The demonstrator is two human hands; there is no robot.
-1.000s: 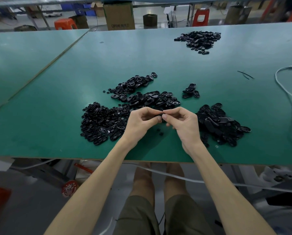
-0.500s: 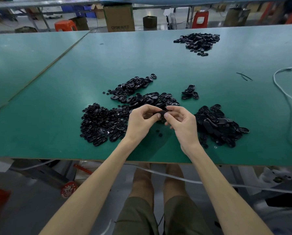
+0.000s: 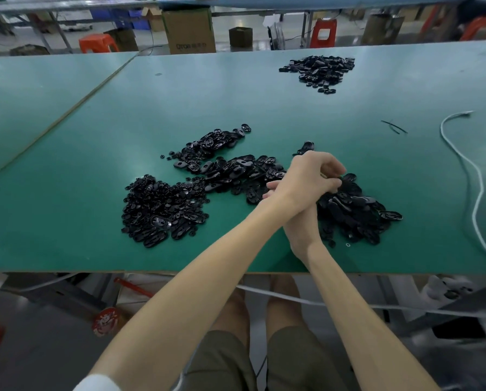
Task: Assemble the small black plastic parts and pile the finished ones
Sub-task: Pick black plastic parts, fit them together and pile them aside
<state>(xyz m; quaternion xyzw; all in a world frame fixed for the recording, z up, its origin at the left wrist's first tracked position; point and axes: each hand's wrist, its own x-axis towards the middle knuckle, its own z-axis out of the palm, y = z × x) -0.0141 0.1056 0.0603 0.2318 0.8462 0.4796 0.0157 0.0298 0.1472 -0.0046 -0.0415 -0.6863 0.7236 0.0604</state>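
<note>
My left hand [image 3: 311, 176] crosses over my right wrist, fingers curled down at the right-side pile of black plastic parts [image 3: 357, 213]; can't tell if it's gripping one. My right hand [image 3: 301, 230] is mostly hidden underneath, grip unclear. Loose parts heap [image 3: 157, 210] lies to the left on the green table [image 3: 95, 165].

- Olive-green shorts [image 3: 222, 362], loose, ending above the knees.
- White sleeve [image 3: 96, 384], only its edge showing, high on the left arm.
- Bare forearms [image 3: 208, 275], bare left hand [image 3: 306, 176] and right hand [image 3: 299, 224].
- Bare knees [image 3: 233, 311] below the shorts.
</note>
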